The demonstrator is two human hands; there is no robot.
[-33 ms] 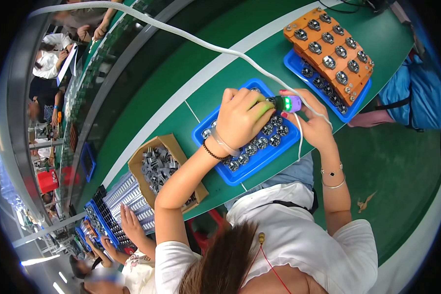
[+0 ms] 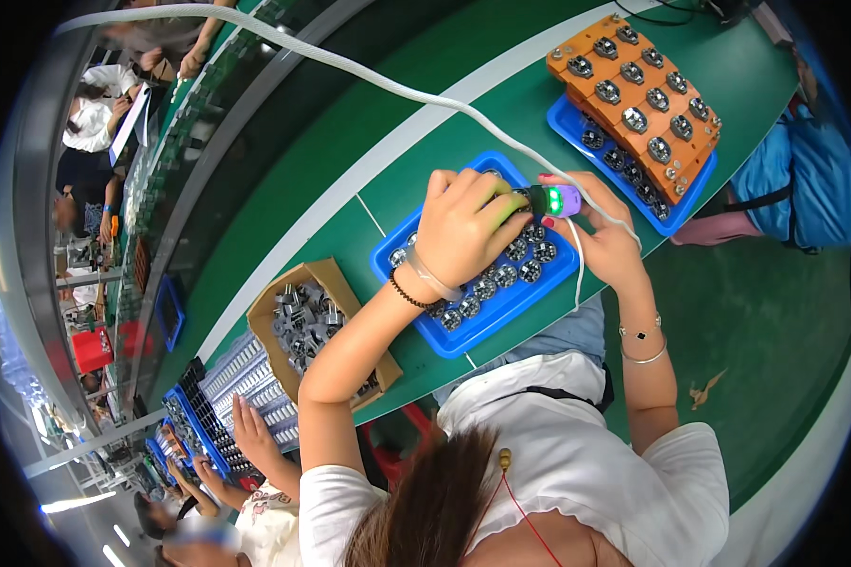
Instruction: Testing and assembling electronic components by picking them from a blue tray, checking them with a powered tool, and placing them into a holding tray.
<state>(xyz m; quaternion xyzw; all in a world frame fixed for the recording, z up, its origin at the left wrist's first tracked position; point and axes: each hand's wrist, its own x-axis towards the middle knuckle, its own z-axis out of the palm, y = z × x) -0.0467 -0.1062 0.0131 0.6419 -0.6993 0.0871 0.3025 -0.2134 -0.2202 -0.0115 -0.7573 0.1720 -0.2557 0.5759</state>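
Observation:
Over a blue tray (image 2: 452, 348), both my hands meet at a purple-and-black handheld tool (image 2: 569, 200) with lit green lights. My right hand (image 2: 613, 234) is closed round its purple end. Curled fingers of my left hand (image 2: 465, 227) are closed by the black end; what they pinch is hidden, and green light falls on them. Small round silver-and-black parts (image 2: 506, 275) lie in rows in the tray, some covered by my left hand and wrist. A thin white cord (image 2: 580, 265) hangs beside the tool and my right hand.
An orange fixture (image 2: 645, 77) holding several metal parts rests on a second blue tray (image 2: 669, 225) at the far right. Left stands a cardboard box (image 2: 346, 283) of grey parts, near a co-worker's hand (image 2: 253, 435). A thick white cable (image 2: 388, 85) crosses above the green table.

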